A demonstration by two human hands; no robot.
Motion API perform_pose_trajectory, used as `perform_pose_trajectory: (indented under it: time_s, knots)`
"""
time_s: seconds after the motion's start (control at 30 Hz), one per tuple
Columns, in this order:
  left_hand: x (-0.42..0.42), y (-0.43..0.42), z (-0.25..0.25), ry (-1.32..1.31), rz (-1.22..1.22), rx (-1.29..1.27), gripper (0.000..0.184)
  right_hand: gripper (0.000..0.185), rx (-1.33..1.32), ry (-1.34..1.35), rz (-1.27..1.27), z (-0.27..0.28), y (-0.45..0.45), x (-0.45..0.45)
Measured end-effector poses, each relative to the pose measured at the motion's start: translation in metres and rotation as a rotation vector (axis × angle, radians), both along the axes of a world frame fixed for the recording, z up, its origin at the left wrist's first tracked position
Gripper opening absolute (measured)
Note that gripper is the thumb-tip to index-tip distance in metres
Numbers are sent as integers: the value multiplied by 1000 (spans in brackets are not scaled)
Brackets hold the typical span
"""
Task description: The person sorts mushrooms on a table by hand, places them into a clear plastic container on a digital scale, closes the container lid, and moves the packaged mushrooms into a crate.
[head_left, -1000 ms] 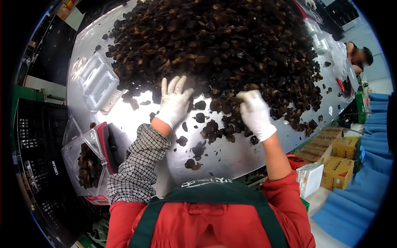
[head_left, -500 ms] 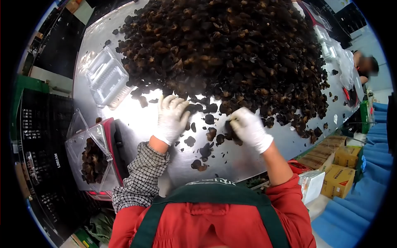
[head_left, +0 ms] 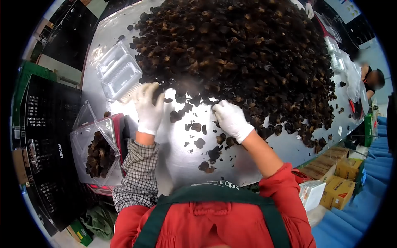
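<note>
Both my hands wear white gloves over a metal table strewn with dark wood ear mushrooms. My left hand (head_left: pixel 149 108) is beside the near left edge of the big mushroom pile (head_left: pixel 235 53), its fingers curled around a dark wood ear mushroom (head_left: pixel 158 93) that shows between thumb and fingers. Farther right, my right hand (head_left: pixel 232 120) has its fingers pinched together at the pile's front edge, with a dark mushroom piece at the fingertips, mostly covered. Loose mushroom pieces (head_left: pixel 199 143) lie between and below the hands. Just beyond my left hand stands an open clear plastic clamshell box (head_left: pixel 120 76).
At left, a clear box of mushrooms (head_left: pixel 99 159) sits on a red scale (head_left: pixel 119 124). Black crates (head_left: pixel 53 153) stand beyond the table's left edge. Cartons (head_left: pixel 337 192) are at lower right. Another person (head_left: pixel 373 78) is at far right; a gloved hand (head_left: pixel 309 10) shows at the far corner.
My left hand has moved left toward the clamshell box, its fingers now curled around a mushroom. My right hand has shifted left and forward to the pile's edge. The view has shifted slightly.
</note>
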State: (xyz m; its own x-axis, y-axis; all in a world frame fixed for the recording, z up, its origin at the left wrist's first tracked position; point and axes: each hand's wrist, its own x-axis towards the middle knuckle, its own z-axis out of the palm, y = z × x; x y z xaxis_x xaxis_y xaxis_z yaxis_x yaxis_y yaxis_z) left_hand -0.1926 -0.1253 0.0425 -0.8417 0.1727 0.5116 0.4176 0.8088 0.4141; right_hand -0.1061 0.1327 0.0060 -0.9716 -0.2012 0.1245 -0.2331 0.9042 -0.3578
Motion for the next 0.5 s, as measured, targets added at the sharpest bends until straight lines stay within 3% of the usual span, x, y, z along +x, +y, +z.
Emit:
perform_pose_trajectory:
  time_s: [0.03,0.07,0.13,0.2,0.27,0.33,0.4,0.5]
  knots:
    - [9,2,-4,-208,-115,198,35,10,-151,87,-34,13,5,-2]
    - [20,2,-25,-264,-124,169,36,8,-300,169,-68,29,13,-3]
    - [40,17,-31,-250,-222,9,40,14,-316,237,-182,52,42,-8]
    - [48,31,-46,-193,-216,-3,40,22,-162,303,-407,78,62,-8]
    - [45,36,-52,-207,-226,-53,37,26,-100,389,-365,79,71,-5]
    - [35,35,-64,-280,-230,-41,33,27,-230,300,-208,69,53,2]
    - [22,26,-64,-32,-253,80,27,23,-290,109,-121,53,28,11]
    - [1,10,-46,0,-11,239,26,19,-295,101,9,27,-6,10]
